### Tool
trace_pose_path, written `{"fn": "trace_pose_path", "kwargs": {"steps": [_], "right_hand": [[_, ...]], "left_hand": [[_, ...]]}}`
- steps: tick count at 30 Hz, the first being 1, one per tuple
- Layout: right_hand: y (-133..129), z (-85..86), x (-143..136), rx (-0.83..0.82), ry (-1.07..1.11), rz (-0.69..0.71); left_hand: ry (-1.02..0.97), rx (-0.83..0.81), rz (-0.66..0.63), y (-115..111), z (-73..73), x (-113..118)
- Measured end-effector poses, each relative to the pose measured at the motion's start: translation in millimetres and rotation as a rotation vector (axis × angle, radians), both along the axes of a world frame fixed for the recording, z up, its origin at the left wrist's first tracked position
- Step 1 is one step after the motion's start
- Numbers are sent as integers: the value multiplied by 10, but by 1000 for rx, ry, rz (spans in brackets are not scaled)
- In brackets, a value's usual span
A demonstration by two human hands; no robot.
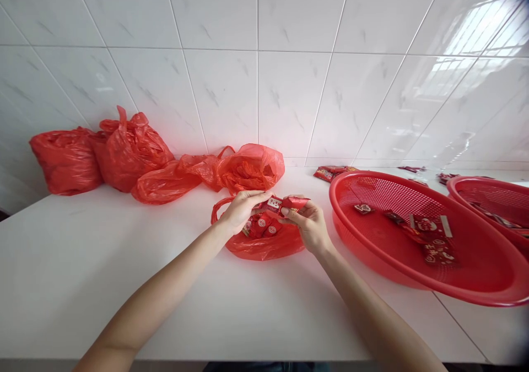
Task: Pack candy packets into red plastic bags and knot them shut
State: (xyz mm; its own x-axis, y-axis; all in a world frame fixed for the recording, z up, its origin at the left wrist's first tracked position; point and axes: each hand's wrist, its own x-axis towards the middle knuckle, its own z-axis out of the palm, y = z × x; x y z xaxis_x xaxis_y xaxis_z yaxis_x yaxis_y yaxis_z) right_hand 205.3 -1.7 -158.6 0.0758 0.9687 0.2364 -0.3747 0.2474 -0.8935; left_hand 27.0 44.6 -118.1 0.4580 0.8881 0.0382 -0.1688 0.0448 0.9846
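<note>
My left hand (pixel 240 211) pinches a small red wrapped packet (pixel 273 203) with a pale label. Fingers of my right hand (pixel 311 224) close on another red shiny packet (pixel 295 201), right beside the first. Both hands hover over an open red plastic bag (pixel 264 249) on the white table. Inside that bag lie several small red packets (pixel 261 226) with round pale marks. Part of the bag's far rim is hidden behind my hands.
A large red perforated basket (pixel 374 259) at the right holds several packets; a second red basket (pixel 471 187) stands beyond it. Full red bags (pixel 132 151) and crumpled ones (pixel 252 168) line the tiled wall. Red packets (pixel 330 172) lie behind the large basket.
</note>
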Motion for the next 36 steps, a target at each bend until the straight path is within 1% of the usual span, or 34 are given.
{"fn": "trace_pose_path", "kwargs": {"steps": [5,9,13,17,19,22,25,27,29,32,36], "right_hand": [[-12,-1,-7,28,-13,6],[-26,2,-26,62,-55,-30],[-60,18,-48,130,-174,-105],[-115,39,-58,226,-354,-184],[-136,46,-55,246,-408,-186],[-140,48,-46,258,-417,-209],[-115,45,-29,242,-363,-263],[-90,44,-15,212,-320,-301],[-63,42,-1,167,-285,-308],[-28,33,17,88,-247,-265],[7,4,33,-50,-190,-177]], "left_hand": [[59,85,5,-12,26,-13],[115,125,4,-14,34,-26],[181,58,-21,-13,51,-39],[145,12,-57,-17,88,-41],[119,-4,-38,-18,106,-41],[75,-4,4,-10,115,-47],[107,70,42,6,106,-63],[182,127,70,13,101,-77],[257,170,79,14,101,-92],[333,233,62,15,95,-111],[356,330,38,33,45,-125]]}}
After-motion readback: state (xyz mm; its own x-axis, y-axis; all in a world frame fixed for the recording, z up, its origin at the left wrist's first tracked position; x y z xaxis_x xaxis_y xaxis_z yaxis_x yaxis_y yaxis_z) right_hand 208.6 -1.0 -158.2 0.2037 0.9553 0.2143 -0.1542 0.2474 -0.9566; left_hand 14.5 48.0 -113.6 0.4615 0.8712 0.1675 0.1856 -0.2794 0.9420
